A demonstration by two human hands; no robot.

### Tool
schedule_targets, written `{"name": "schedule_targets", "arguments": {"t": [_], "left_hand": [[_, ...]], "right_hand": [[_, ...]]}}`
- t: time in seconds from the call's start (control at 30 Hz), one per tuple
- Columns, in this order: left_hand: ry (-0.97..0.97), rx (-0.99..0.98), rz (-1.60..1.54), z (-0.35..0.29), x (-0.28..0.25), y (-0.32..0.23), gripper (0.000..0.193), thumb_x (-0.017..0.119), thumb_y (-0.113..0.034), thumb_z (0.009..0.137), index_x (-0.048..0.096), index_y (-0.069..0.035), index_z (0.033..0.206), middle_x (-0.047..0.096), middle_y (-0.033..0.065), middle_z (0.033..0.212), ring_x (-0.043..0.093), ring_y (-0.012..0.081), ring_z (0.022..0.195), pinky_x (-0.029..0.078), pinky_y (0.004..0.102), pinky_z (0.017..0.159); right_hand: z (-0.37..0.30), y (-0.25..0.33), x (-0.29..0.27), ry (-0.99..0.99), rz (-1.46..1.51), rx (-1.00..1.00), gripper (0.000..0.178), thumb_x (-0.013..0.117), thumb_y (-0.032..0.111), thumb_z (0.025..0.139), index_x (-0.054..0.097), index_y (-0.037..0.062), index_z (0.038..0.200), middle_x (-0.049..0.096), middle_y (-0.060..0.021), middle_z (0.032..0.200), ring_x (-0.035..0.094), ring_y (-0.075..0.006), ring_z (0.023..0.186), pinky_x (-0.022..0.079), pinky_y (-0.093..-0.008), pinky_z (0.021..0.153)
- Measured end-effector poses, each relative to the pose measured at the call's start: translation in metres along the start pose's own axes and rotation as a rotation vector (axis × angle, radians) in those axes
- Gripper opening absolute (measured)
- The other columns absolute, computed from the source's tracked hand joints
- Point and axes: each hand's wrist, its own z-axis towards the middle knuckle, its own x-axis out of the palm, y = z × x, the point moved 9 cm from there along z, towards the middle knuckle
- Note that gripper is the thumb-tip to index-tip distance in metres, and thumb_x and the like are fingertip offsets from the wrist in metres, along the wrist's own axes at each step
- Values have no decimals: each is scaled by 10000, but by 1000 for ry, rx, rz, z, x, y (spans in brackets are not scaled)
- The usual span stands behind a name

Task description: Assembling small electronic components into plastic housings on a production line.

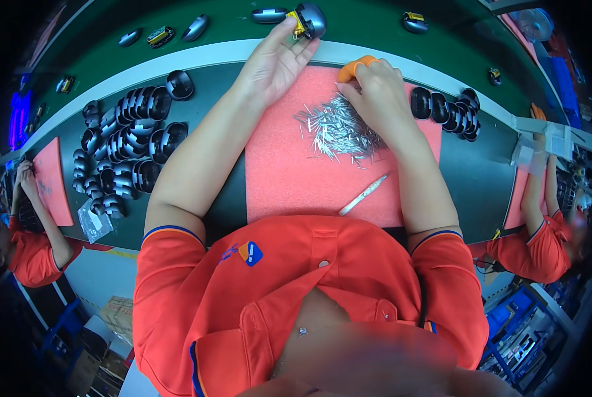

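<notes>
Pink mat [296,188], centre, on table [468,178]. My left hand [279,69] holds a case [314,18], top; right hand [380,92] curled by pins [332,129], grip unclear.

Pink mat [276,185]: free toward 8 o'clock | obstacles: pins [337,129] 12, slim tool [364,194] 5, black shells [118,145] 9 and 2

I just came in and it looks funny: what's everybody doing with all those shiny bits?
The person's left hand holds a rounded grey case with a yellow part showing, by the green surface. The right hand, with orange finger covers, is at the heap of thin silvery pins on the pink mat; whether it grips any is hidden. Black shells sit on both sides. Other people in red shirts work at either side.
</notes>
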Motion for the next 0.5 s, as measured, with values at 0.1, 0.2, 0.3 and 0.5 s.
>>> {"name": "schedule_targets", "arguments": {"t": [0.1, 0.2, 0.3, 0.5], "left_hand": [[39, -2, -33, -1, 7, -4, 412, 523, -251, 955, 381, -15, 1261, 511, 150, 1222, 560, 224, 1112, 489, 328, 965], [-105, -92, -209, -6, 10, 1, 266, 508, -188, 963, 525, -10, 1160, 604, 66, 1020, 592, 181, 932, 494, 279, 766], [-16, -140, -152, 0, 0, 8, 217, 488, -191, 970, 543, -33, 1109, 607, 61, 1015, 595, 177, 951, 499, 283, 815], [198, -48, 217, -1, 7, 5, 382, 386, -352, 1000, 414, -60, 1245, 563, 157, 1154, 625, 201, 877, 526, 288, 735]], "right_hand": [[2, 13, 3, 42, -128, -44, 150, 701, 168, 727, 645, 38, 776, 615, -105, 763, 575, -274, 804, 407, -403, 711], [2, 16, 6, 72, -228, -52, 152, 699, 179, 714, 651, 42, 758, 617, -102, 748, 580, -263, 789, 403, -393, 715], [2, 21, 9, 79, -277, -67, 155, 685, 188, 724, 652, 40, 758, 620, -106, 747, 585, -262, 779, 400, -397, 712], [-2, -20, 17, 97, 63, 51, 197, 639, 198, 821, 632, 9, 879, 613, -98, 804, 587, -218, 778, 429, -343, 719]]}}
